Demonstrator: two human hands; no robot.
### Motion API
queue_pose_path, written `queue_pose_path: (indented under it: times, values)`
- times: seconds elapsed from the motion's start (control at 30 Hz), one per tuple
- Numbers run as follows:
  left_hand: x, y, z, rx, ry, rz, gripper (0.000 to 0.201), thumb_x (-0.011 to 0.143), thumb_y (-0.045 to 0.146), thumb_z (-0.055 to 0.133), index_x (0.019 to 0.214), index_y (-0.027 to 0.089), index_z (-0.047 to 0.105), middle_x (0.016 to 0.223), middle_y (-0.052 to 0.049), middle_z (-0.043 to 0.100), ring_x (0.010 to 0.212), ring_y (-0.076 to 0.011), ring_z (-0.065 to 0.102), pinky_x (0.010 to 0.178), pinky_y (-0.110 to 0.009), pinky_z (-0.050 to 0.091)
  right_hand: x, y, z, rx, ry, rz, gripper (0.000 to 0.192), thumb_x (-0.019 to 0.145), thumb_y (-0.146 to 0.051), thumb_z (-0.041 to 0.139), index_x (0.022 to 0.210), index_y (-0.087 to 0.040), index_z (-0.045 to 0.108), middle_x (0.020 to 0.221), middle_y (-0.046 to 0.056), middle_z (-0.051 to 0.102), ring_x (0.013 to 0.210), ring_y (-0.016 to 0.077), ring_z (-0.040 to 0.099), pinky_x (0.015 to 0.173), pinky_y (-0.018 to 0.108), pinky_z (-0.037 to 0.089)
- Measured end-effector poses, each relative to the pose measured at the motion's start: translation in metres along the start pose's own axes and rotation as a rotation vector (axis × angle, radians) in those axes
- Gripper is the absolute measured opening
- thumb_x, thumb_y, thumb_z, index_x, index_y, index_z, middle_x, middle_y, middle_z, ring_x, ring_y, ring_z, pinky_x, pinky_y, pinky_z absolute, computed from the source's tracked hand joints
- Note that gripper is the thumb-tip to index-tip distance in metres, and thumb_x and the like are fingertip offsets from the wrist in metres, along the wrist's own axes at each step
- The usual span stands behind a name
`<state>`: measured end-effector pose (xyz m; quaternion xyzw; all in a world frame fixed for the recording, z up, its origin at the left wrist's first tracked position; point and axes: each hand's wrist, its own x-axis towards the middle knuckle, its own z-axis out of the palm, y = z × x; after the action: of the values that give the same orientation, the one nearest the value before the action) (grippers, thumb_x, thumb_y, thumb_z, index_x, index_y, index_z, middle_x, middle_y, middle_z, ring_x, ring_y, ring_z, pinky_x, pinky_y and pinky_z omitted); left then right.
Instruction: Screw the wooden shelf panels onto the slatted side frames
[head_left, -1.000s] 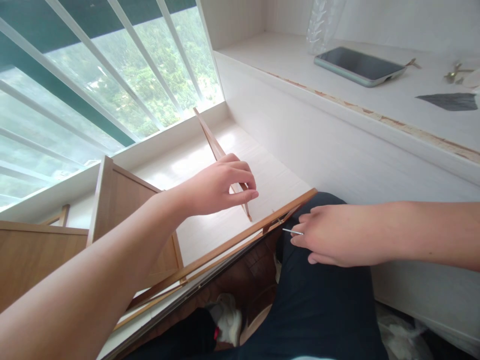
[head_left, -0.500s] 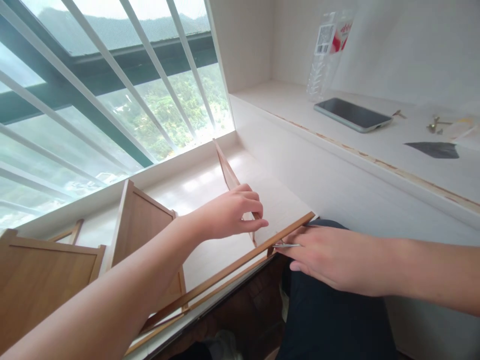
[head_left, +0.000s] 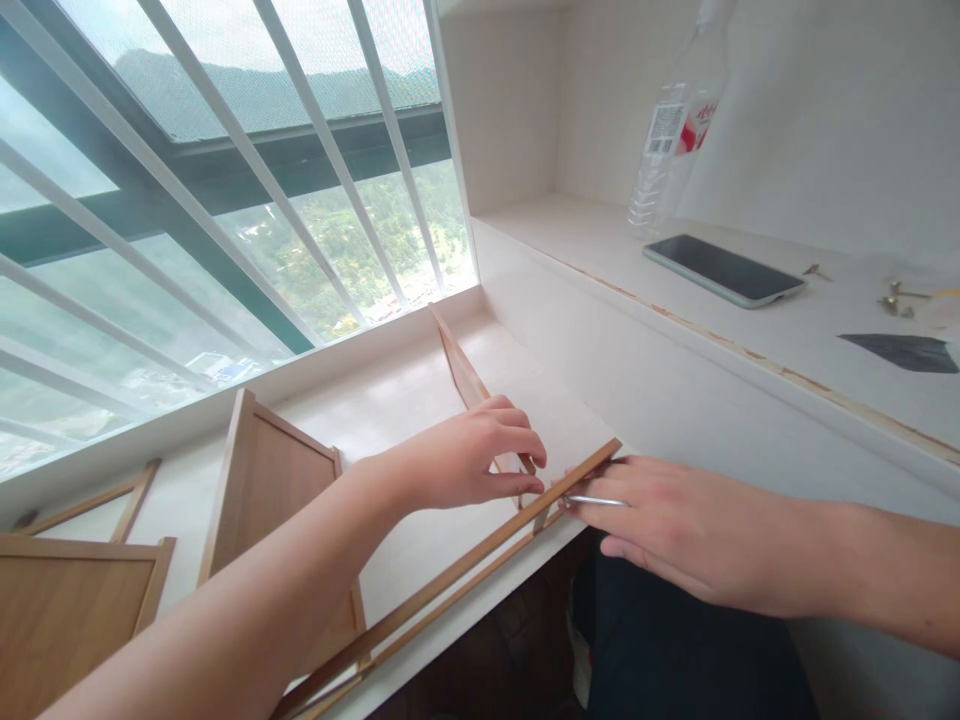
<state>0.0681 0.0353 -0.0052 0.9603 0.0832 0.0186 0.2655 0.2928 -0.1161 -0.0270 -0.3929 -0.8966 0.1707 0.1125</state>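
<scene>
— Metal pin (head_left: 594,499), thin, pinched in right hand (head_left: 675,535) fingers, tip at joint of long wooden rail (head_left: 450,580) and upright slat (head_left: 469,385).
— And left hand (head_left: 472,465)?
— Closed on slat's lower end, fingertips pressing it onto rail, just beside pin.
— Step in hand?
— Looks like fastening slat to rail; next likely calls for steady slat and pin kept square to hole.
— Underneath?
— White sill (head_left: 390,400), rail along its front edge. Wooden panels (head_left: 270,480) left, barred window (head_left: 225,200) beyond.
— Further right?
— Raised white shelf (head_left: 585,235) bearing phone (head_left: 724,270), clear bottle (head_left: 671,140), small brass hardware (head_left: 896,298), dark scrap (head_left: 900,352).
</scene>
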Motion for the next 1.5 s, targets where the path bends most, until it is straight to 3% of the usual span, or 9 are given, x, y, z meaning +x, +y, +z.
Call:
queue_pose_path:
  times: [0.3,0.7,0.9,1.1,1.5]
  values:
    - [0.0021,-0.0034,0.0033,-0.025,0.012,0.028,0.02,0.095,0.037,0.065,0.105,0.022,0.075,0.102,-0.008,0.068,0.106,-0.0225,0.054,0.097,-0.033,0.045,-0.0004,0.0019,-0.0077,-0.009,-0.02,-0.127,0.034,0.103,-0.023,0.049,0.134,-0.016,0.061,0.127,0.014,0.069,0.126,0.0246,0.059,0.112,0.042,0.045]
    - [0.0053,-0.0007,0.0084,0.006,-0.006,0.074,0.021,0.1,0.029,0.055,0.111,0.023,0.073,0.103,-0.01,0.066,0.104,-0.0226,0.054,0.095,-0.034,0.047,0.0018,0.0003,-0.0103,-0.003,0.008,-0.15,0.023,0.101,-0.021,0.051,0.116,-0.017,0.069,0.117,0.012,0.071,0.117,0.0225,0.061,0.108,0.039,0.047]
    - [0.0038,-0.0003,0.0066,-0.005,-0.017,0.077,0.022,0.101,0.028,0.054,0.111,0.022,0.073,0.104,-0.01,0.066,0.103,-0.0213,0.054,0.095,-0.033,0.046,0.0014,0.0015,-0.0089,0.006,0.021,-0.145,0.029,0.103,-0.021,0.049,0.127,-0.015,0.064,0.124,0.013,0.069,0.123,0.0233,0.058,0.11,0.038,0.044]
    - [0.0031,0.0011,0.0063,-0.031,-0.008,0.075,0.025,0.102,0.031,0.051,0.111,0.021,0.072,0.103,-0.011,0.067,0.103,-0.0216,0.056,0.095,-0.034,0.047,0.003,0.0012,-0.0105,0.035,0.041,-0.096,0.027,0.103,-0.019,0.046,0.122,-0.016,0.065,0.12,0.014,0.07,0.116,0.0222,0.062,0.101,0.036,0.049]
    - [-0.0014,0.0043,0.0,-0.024,0.008,0.057,0.022,0.101,0.029,0.055,0.111,0.021,0.072,0.101,-0.01,0.066,0.102,-0.0212,0.059,0.095,-0.032,0.046,0.001,0.0036,-0.0071,0.011,0.035,-0.071,0.034,0.105,-0.02,0.044,0.135,-0.017,0.059,0.128,0.014,0.066,0.119,0.0231,0.06,0.103,0.038,0.047]
